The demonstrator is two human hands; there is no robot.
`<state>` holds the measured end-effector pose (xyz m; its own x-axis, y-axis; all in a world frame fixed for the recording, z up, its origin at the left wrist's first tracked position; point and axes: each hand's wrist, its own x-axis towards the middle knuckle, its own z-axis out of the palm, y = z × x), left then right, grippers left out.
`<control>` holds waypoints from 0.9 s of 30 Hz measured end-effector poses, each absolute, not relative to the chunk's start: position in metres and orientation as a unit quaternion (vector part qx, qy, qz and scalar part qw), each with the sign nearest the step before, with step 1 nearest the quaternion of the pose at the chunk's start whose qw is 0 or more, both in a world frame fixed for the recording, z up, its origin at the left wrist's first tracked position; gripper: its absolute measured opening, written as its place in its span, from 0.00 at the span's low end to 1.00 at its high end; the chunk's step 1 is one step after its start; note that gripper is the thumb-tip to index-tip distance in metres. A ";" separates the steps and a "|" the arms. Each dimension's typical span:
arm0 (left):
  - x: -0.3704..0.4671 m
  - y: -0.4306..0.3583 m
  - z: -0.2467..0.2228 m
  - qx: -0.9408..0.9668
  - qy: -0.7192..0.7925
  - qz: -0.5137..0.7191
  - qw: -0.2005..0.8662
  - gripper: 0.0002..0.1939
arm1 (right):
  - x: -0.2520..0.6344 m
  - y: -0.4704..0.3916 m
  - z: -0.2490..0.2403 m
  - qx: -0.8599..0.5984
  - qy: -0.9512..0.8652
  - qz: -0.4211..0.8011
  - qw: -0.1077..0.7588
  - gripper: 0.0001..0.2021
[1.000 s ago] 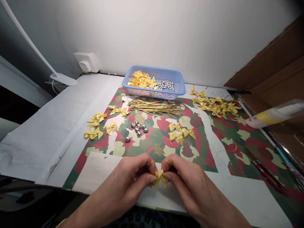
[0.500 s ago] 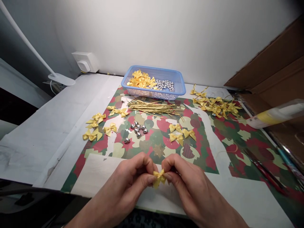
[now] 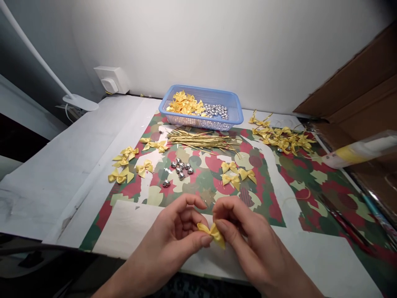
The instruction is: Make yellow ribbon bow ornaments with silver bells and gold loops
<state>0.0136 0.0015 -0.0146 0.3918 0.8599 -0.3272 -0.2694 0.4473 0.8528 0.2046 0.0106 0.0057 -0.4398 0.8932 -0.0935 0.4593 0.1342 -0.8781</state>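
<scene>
Yellow bow (image 3: 218,237), one: now tilted, pinched by fingers of right hand (image 3: 248,231). Left hand (image 3: 173,238): fingers newly spread, thumb touching bow; hold apparently passed rightward.

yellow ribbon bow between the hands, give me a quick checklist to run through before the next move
1. Yellow ribbon bow held by the right hand: ok, pinched at one loop.
2. Left hand grip: cannot tell; the thumb touches the bow, the index finger is lifted, and the other fingers are partly hidden.
3. Bow's underside: cannot tell, out of view.
4. Silver jingle bells set out: ok, loosely grouped beyond the hands, one slightly apart.
5. Gold twist ties uncovered: ok, bundled in front of the blue basket.
</scene>
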 end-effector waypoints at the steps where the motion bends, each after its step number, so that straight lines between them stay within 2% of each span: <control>1: 0.014 0.002 -0.014 0.358 0.401 0.375 0.755 0.15 | 0.205 0.010 0.005 -0.485 -0.693 0.473 0.246 0.06; 5: 0.014 0.005 -0.011 0.331 0.405 0.377 0.764 0.16 | 0.207 0.007 -0.003 -0.508 -0.589 0.549 0.307 0.13; 8: 0.013 0.005 -0.010 0.347 0.408 0.388 0.750 0.14 | 0.208 0.004 -0.008 -0.479 -0.529 0.623 0.319 0.17; 14: 0.004 0.004 -0.006 0.361 0.398 0.366 0.760 0.17 | 0.206 0.000 -0.009 -0.473 -0.514 0.638 0.324 0.11; 21: 0.003 0.008 -0.001 0.419 0.432 0.364 0.711 0.05 | 0.205 -0.003 -0.003 -0.477 -0.547 0.619 0.299 0.11; 27: 0.005 0.007 0.001 0.422 0.405 0.336 0.738 0.07 | 0.206 -0.005 0.002 -0.464 -0.522 0.651 0.296 0.12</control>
